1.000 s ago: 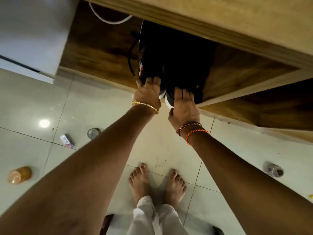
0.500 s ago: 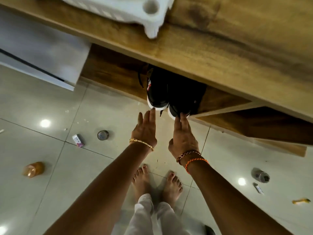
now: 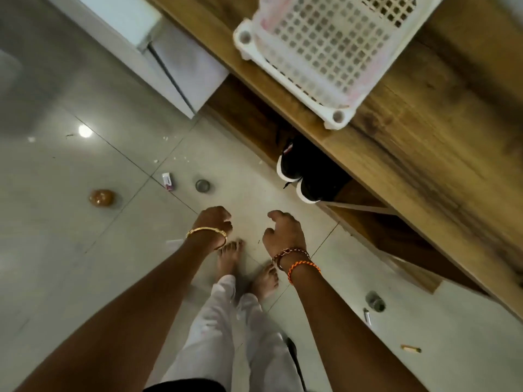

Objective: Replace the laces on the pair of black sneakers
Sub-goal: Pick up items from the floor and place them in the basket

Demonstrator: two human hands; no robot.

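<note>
Two big items first: wooden table point(image 3: 418, 142) at 1 o'clock w/ white basket point(image 3: 319, 52) on top. Black sneakers point(image 3: 304, 172) side by side on the shelf under it, heels out, approx 12 o'clock from hands. Left hand point(image 3: 213, 222) & right hand point(image 3: 284, 232) hang over floor point(image 3: 85, 250), fingers loosely curled, holding nothing, well apart from sneakers.

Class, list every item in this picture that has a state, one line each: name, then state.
Pair of black sneakers with white soles: side by side in the wooden shelf's low compartment, heels outward, untouched.
Left hand: fingers loosely curled, holding nothing.
Right hand: fingers loosely curled, holding nothing.
White plastic lattice basket: resting on the shelf top.
Amber jar: on the floor.
</note>
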